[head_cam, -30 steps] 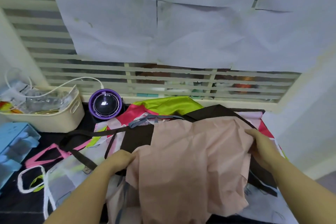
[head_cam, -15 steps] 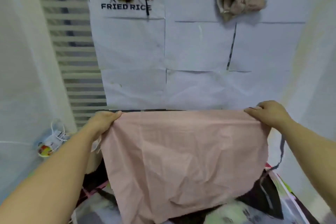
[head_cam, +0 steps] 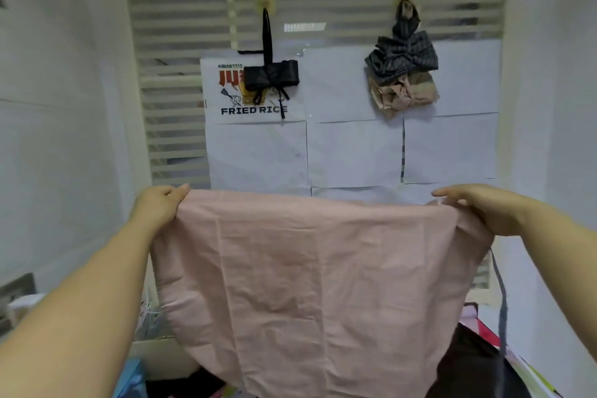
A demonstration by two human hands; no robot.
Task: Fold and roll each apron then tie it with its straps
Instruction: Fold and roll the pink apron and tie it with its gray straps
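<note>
A pale pink apron [head_cam: 316,275] hangs spread out in front of me, lifted well above the table. My left hand [head_cam: 160,205] pinches its top left corner and my right hand [head_cam: 484,207] pinches its top right corner, with the top edge stretched between them. A grey strap [head_cam: 500,307] dangles from the right side. The apron's lower edge hides most of the table below.
On hooks on the slatted window ahead hang a rolled, tied black apron [head_cam: 271,76] and a tied grey striped and beige bundle [head_cam: 402,74]. White paper sheets [head_cam: 355,152] cover the window. Dark and coloured aprons [head_cam: 475,365] lie at the lower right.
Both hands have raised the pink apron from the heap on the table and spread it wide. My view has tilted upward, revealing the hanging tied aprons.
</note>
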